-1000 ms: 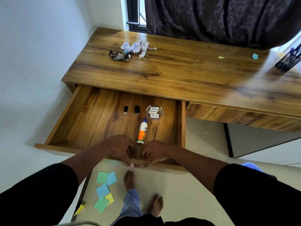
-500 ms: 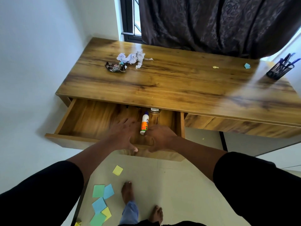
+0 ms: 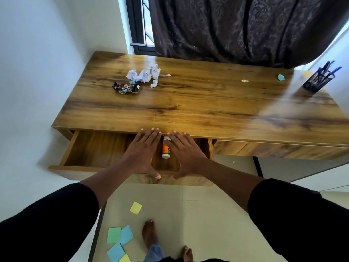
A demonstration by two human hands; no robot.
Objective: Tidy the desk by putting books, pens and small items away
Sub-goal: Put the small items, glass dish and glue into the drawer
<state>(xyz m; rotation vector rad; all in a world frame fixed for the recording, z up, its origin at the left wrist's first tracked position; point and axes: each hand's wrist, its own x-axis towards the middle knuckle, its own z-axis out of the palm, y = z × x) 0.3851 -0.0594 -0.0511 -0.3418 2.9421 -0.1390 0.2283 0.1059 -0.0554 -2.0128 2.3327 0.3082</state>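
A person stood over a wooden counter with its left drawer partly out. Both hands lay flat and empty, fingers straight, side by side with a narrow gap between them: the left hand and the right hand reached across the drawer, fingertips at the counter's front edge and thumbs on the drawer front. A glue bottle lay in the drawer between the hands. If the drawer slid further in, the fingers looked likely to be pinched under the counter edge. Crumpled paper, a wrapper and a pen holder sat on the counter; sticky notes lay on the floor.
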